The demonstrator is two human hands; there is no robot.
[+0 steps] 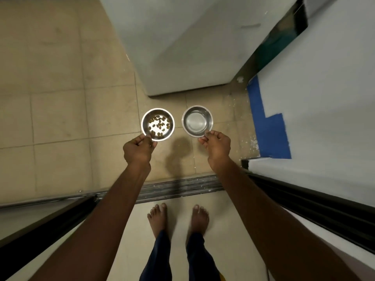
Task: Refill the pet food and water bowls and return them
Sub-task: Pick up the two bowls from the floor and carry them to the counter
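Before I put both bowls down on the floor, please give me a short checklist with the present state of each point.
1. Left hand grips the food bowl by its near rim: ok.
2. Right hand grips the water bowl by its near rim: ok.
3. Food bowl refilled: not ok, only scattered kibble.
4. Water level: cannot tell.
5. Bowls held level: ok.
6. Floor under the bowls free of things: ok.
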